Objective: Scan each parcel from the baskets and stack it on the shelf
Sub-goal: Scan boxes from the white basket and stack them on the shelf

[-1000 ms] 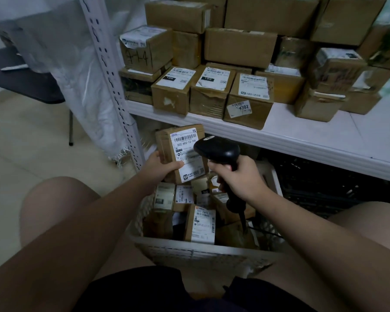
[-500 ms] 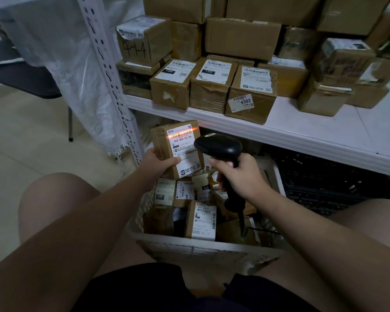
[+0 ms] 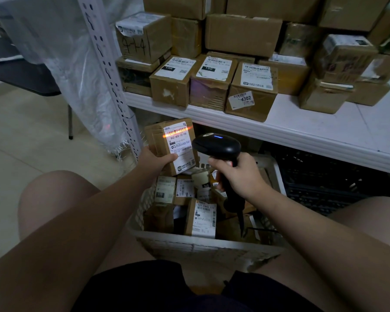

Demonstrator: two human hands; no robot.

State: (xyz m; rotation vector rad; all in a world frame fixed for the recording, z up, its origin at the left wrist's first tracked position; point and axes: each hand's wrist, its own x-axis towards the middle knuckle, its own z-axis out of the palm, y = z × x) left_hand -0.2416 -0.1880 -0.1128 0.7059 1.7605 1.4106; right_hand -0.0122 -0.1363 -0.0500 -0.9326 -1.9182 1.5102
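Head view looks down past my knees at a job I judge to be partway through. My left hand (image 3: 158, 159) grips a small brown cardboard parcel (image 3: 158, 136) low on its side, thumb lying across the white printed label. It holds the parcel upright above the far end of the white slatted plastic basket (image 3: 200, 246). My right hand (image 3: 239, 176) is wrapped round the grip of the black pistol-shaped barcode scanner (image 3: 216, 146). Its orange beam lies across the barcode at the top of the label, and a blue light shows on the scanner's back. So this parcel is being scanned and is not yet shelved.

On the white shelf board (image 3: 302, 134) many brown cardboard boxes (image 3: 212, 84) are stacked in rows and layers, with bare board to the right. Down in the basket a jumble of small labelled boxes (image 3: 203, 218) waits, so plenty is left.

The held parcel looks square-cornered and taped, its label flat and legible, leaning a little to one side.
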